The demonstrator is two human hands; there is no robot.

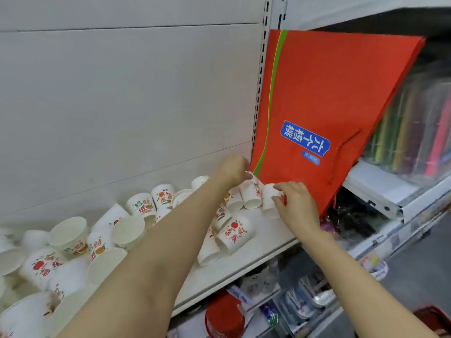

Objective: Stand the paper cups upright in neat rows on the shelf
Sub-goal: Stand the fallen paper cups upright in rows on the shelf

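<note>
Several white paper cups with red and orange print lie scattered on the white shelf (246, 258), many on their sides or rim down, such as one cup (236, 233) near the front. My left hand (233, 170) grips a cup (251, 193) at the shelf's right end, beside the red bag. My right hand (294, 200) holds another cup (269, 200) right next to it. Both held cups are tilted with their rims toward me. My forearms hide some cups in the middle.
A large red paper bag (327, 113) leans at the shelf's right end, touching the cups there. Coloured packs (412, 132) fill the neighbouring shelf on the right. Packaged goods (292, 301) sit on the shelf below. The white back panel (127, 106) rises behind the cups.
</note>
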